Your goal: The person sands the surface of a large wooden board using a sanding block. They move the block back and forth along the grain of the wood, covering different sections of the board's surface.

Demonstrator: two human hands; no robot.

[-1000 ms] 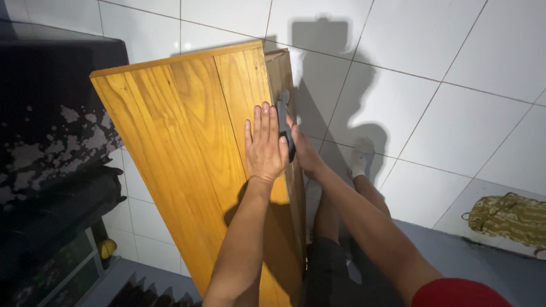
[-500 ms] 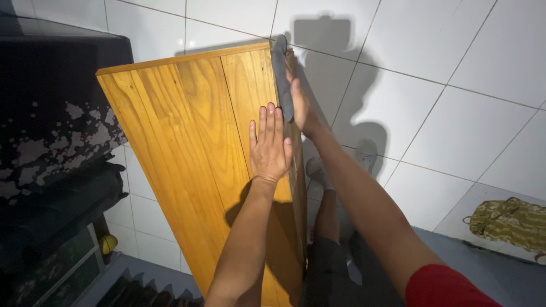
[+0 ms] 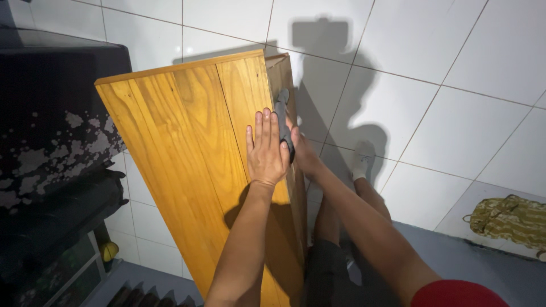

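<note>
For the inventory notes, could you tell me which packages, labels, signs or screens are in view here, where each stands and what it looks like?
None are in view: no package, label, sign or screen.
The wooden board, the dark sanding pad and the olive bag on the floor at the right show no visible label.

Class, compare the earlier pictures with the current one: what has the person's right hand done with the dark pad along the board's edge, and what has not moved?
The right hand slid the dark pad up the wooden board's right edge to the top corner, then back down to beside the left hand. Its grip on the pad held throughout. The left hand stayed flat on the board's face, and the board stayed tilted above the tiled floor.
</note>
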